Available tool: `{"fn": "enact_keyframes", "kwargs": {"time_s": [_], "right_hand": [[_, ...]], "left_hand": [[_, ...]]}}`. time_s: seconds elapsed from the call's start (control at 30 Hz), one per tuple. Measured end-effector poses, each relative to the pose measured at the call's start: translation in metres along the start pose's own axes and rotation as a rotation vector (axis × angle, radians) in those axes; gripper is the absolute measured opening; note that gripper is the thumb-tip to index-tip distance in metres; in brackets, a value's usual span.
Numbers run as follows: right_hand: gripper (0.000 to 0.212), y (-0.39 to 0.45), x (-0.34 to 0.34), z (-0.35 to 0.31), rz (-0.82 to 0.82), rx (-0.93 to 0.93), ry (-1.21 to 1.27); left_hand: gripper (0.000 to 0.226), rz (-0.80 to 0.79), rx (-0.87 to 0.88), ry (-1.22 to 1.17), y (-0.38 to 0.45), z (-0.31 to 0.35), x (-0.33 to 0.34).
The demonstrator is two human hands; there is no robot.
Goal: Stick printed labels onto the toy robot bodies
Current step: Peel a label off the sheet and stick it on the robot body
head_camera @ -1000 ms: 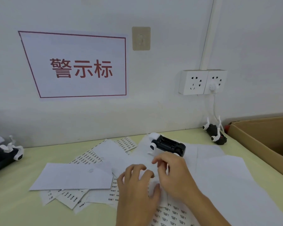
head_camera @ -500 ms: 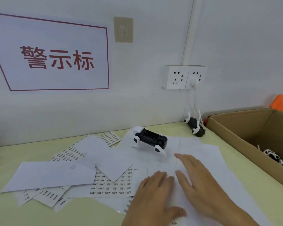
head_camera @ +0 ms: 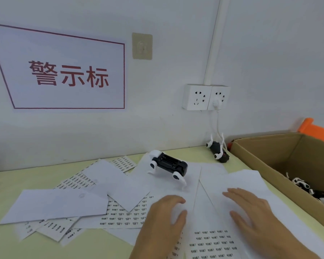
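Note:
A black toy robot body with white legs (head_camera: 167, 165) lies on white sheets at the table's middle. A second toy robot (head_camera: 218, 151) lies by the wall under the socket. Printed label sheets (head_camera: 125, 214) are spread over the table, and one more label sheet (head_camera: 211, 243) lies between my hands. My left hand (head_camera: 163, 221) rests palm down on the papers with fingers lightly bent, holding nothing. My right hand (head_camera: 251, 210) lies flat on a blank white sheet (head_camera: 241, 182), fingers straight. Both hands are in front of the black toy, apart from it.
A cardboard box (head_camera: 266, 165) at the right holds several more toy robots (head_camera: 314, 193). An orange object (head_camera: 314, 128) stands behind it. A double wall socket (head_camera: 206, 97) with a plugged cable and a wall sign (head_camera: 64, 71) are on the wall behind the table.
My hands left the label sheet and spread apart; the right hand has slid right onto the blank sheet. The view has turned right, showing the box's inside.

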State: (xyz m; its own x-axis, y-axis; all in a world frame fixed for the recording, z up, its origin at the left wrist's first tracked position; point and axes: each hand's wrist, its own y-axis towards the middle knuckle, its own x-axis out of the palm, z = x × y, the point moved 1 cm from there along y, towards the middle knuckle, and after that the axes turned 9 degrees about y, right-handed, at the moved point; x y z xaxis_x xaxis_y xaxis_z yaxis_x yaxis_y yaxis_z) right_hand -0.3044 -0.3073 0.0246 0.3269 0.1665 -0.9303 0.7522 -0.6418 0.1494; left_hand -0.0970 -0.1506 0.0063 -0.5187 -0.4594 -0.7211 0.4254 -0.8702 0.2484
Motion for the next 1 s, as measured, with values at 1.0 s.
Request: {"fn": "enact_keyframes", "kwargs": {"time_s": [1.0], "right_hand": [[0.03,0.095,0.079,-0.137,-0.027,0.101,1.171]], "left_hand": [[0.03,0.191,-0.179,0.376,0.002,-0.049,-0.03]]}}
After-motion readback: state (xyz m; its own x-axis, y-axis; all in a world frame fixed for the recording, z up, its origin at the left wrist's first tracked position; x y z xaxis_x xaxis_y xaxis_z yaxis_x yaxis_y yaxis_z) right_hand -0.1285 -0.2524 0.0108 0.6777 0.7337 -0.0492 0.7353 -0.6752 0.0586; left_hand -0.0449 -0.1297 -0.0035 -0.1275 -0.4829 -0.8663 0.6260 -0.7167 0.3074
